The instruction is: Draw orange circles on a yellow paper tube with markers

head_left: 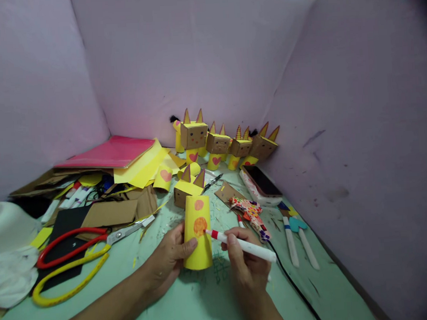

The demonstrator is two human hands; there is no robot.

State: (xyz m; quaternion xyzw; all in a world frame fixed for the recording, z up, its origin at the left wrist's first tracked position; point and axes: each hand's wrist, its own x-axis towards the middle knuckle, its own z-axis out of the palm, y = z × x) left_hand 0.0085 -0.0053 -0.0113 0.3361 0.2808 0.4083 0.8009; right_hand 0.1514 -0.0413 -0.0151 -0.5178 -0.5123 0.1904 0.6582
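My left hand [170, 260] is closed around the lower left side of a yellow paper tube [199, 254], its thumb lying on the front. Two orange-red round spots show on the tube, one above the other. A white marker [252, 248] with a red end is pinched in my right hand [247, 263], its tip at the right edge of the lower, larger spot. Just behind the tube sits a cardboard box head [181, 195] with a yellow top and two pointed ears.
Red-and-yellow scissors [108, 238] lie left, beside cardboard scraps and markers. Several box-headed figures [194, 134] stand at the back wall. A pink sheet [109, 152] tops a paper pile. Right are a phone [262, 180], a floral-wrapped tool [250, 210] with a black cord, and two white pens.
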